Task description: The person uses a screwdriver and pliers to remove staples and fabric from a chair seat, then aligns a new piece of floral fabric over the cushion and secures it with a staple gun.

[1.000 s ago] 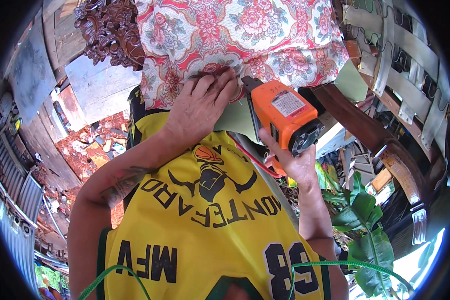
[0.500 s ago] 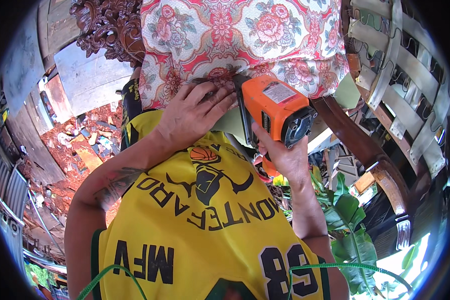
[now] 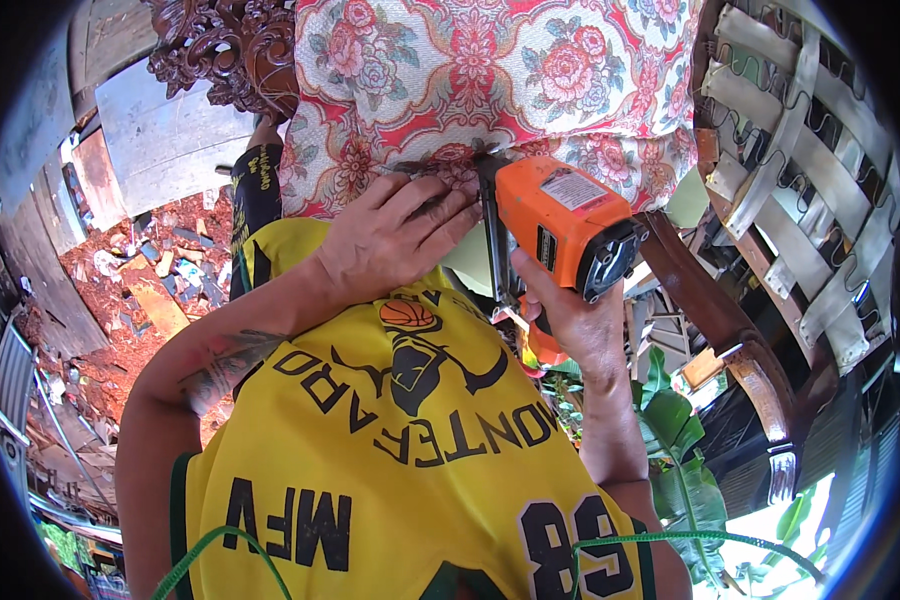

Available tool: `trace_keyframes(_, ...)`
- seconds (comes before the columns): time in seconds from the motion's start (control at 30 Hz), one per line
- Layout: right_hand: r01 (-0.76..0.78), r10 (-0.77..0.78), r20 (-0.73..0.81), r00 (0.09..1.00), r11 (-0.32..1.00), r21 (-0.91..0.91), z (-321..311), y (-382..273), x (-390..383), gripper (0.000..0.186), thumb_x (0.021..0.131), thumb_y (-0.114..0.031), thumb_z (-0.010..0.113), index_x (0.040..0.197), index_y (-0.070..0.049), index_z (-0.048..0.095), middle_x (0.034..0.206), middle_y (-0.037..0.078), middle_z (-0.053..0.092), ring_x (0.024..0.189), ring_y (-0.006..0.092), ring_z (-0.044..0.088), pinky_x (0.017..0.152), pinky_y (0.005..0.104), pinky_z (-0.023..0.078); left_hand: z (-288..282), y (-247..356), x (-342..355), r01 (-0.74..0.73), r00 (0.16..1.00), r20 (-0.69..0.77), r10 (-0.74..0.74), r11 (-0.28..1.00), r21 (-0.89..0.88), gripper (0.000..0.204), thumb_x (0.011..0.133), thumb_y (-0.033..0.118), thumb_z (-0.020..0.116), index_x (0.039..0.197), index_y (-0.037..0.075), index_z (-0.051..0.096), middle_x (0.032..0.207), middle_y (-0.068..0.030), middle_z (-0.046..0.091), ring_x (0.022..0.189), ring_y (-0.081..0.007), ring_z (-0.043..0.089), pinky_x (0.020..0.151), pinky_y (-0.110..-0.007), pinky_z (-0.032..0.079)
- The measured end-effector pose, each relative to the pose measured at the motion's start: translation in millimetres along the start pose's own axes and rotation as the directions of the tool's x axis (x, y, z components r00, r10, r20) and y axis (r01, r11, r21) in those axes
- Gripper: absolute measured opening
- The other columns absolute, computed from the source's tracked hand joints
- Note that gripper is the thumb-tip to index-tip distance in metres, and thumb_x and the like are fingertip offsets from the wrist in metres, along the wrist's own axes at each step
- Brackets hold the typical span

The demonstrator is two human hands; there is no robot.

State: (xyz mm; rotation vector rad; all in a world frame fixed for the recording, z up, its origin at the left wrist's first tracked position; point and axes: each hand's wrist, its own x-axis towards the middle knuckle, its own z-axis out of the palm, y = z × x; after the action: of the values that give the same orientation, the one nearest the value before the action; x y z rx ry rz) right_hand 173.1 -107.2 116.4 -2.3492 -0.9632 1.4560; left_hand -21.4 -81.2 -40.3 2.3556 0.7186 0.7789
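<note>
My right hand [image 3: 570, 315] grips the handle of an orange staple gun [image 3: 560, 225], its metal nose set against the lower edge of a red floral upholstery fabric [image 3: 490, 80]. My left hand [image 3: 390, 235] lies flat on that fabric edge just left of the tool's nose, fingers pressing the cloth down. The fabric covers a carved dark wooden chair frame [image 3: 220, 50]. My yellow jersey [image 3: 400, 470] fills the lower middle of the view.
A curved wooden armrest [image 3: 730, 320] runs down the right side, beside a seat frame with zigzag springs and webbing [image 3: 810, 180]. Green leaves [image 3: 680, 440] sit lower right. Wood scraps and debris litter the reddish ground [image 3: 150, 290] at left.
The view has shifted so the fabric and tool sit lower and nearer. My right hand has tilted the staple gun a little more upright against the fabric edge; my left hand stays pressed there.
</note>
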Motion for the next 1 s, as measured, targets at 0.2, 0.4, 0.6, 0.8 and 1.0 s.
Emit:
trace_keyframes(0.2,-0.288,0.293,0.053,0.955,0.954,-0.084,-1,-30,6,0.033,0.088,-0.004,0.077,0.12,-0.003,0.069,0.103,0.006,0.076,0.091,0.0123,0.071,0.083,0.032,0.057,4,-5,-3,-0.033,0.999,-0.021,0.035,0.997,0.075,0.042,0.088,0.021,0.06,0.127,0.012,0.069,0.122,-0.0013,0.07,0.11,-0.0203,0.061,0.091,-0.04,0.048)
trace_keyframes(0.4,0.166,-0.127,0.126,0.984,0.908,-0.384,-3,-8,2,0.029,0.091,-0.005,0.075,0.118,-0.003,0.069,0.103,0.007,0.074,0.088,0.0144,0.07,0.081,0.0321,0.056,6,-7,-3,-0.07,0.995,-0.061,0.08,0.987,0.143,0.038,0.088,0.023,0.059,0.124,0.013,0.07,0.121,0.0006,0.07,0.108,-0.0173,0.061,0.09,-0.04,0.046)
trace_keyframes(0.6,0.082,-0.078,0.027,0.997,0.982,-0.169,9,-24,7,0.027,0.09,-0.003,0.075,0.115,0.0,0.067,0.1,0.007,0.073,0.087,0.0151,0.069,0.08,0.0326,0.055,11,-7,-6,-0.079,0.991,-0.1,0.091,0.99,0.12,0.028,0.088,0.024,0.06,0.113,0.015,0.068,0.118,0.0011,0.071,0.104,-0.0166,0.063,0.087,-0.039,0.044)
trace_keyframes(0.8,0.031,-0.028,0.021,0.999,0.984,-0.176,8,-22,5,0.028,0.09,-0.003,0.075,0.116,0.0,0.067,0.1,0.006,0.073,0.086,0.0151,0.068,0.08,0.0327,0.055,12,-7,-5,-0.085,0.987,-0.129,0.099,0.99,0.111,0.016,0.085,0.024,0.061,0.097,0.014,0.06,0.12,-0.0036,0.072,0.103,-0.018,0.064,0.086,-0.039,0.046)
trace_keyframes(1.0,-0.149,0.148,-0.021,0.989,0.988,-0.036,7,-16,-1,0.03,0.092,-0.008,0.076,0.119,-0.002,0.068,0.087,0.005,0.073,0.067,0.0123,0.067,0.063,0.03,0.054,14,-15,-13,-0.154,0.978,-0.128,0.164,0.984,0.084,0.014,0.083,0.022,0.062,0.092,0.012,0.059,0.128,-0.0103,0.07,0.106,-0.0208,0.064,0.087,-0.037,0.049)
